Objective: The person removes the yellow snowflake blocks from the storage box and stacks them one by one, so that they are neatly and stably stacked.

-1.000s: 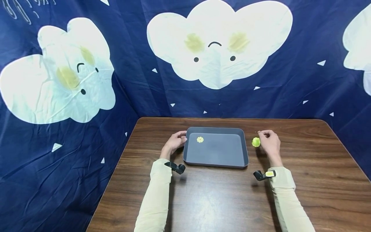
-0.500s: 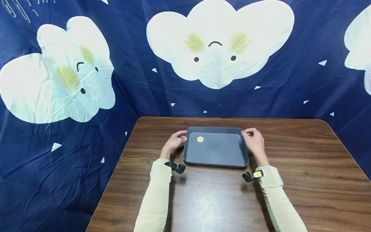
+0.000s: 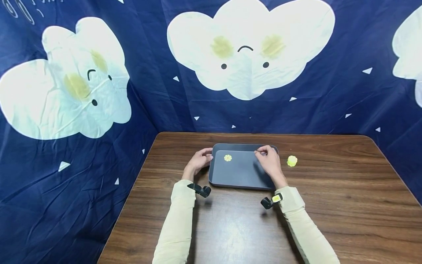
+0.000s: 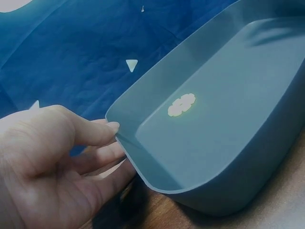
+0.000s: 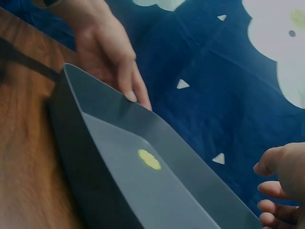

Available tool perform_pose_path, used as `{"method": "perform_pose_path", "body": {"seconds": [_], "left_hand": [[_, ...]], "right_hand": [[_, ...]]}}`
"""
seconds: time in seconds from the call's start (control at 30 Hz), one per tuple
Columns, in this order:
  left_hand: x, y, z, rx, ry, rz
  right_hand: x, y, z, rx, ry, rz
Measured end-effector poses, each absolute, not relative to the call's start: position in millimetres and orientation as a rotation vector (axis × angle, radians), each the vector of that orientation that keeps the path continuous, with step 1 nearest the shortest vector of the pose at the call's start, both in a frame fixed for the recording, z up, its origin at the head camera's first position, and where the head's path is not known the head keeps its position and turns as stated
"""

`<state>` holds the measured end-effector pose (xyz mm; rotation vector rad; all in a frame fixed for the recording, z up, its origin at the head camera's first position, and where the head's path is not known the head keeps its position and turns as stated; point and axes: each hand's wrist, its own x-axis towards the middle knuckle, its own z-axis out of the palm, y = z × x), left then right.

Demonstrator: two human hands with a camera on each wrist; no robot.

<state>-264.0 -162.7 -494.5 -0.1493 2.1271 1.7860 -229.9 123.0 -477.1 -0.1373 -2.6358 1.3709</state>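
A dark grey rectangular tray [image 3: 237, 168] lies on the table, its right side partly covered by my right hand. Inside, toward the back left, is a small yellow flower-shaped piece [image 3: 228, 158]. My left hand [image 3: 199, 161] grips the tray's left rim; in the left wrist view the thumb [image 4: 107, 131] lies at the rim's edge and the fingers sit against the outer wall. My right hand [image 3: 269, 160] is over the tray's right part. In the right wrist view its thumb and fingers [image 5: 272, 189] are half bent with a gap between them, and nothing shows there.
A thicker yellow-green flower-shaped thing [image 3: 292, 161] stands on the wooden table [image 3: 346, 183], right of the tray. Dark blue cloth [image 3: 141, 110] with white clouds hangs behind the table and along its left. Small black cameras [image 3: 202, 191] are strapped to both wrists.
My right hand has moved left from beside the yellow-green flower-shaped thing, across the tray's right rim, to above the tray. That thing shows again after being hidden. My left hand has stayed at the rim.
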Motion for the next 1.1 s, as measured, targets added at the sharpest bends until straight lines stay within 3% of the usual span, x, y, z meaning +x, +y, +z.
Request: {"method": "perform_pose_path", "body": {"seconds": [1.1], "left_hand": [[-262,-161,-493,-0.158,2.087,1.831]], "right_hand": [[-251,46,-505,0.04,-2.809,1.361]]}}
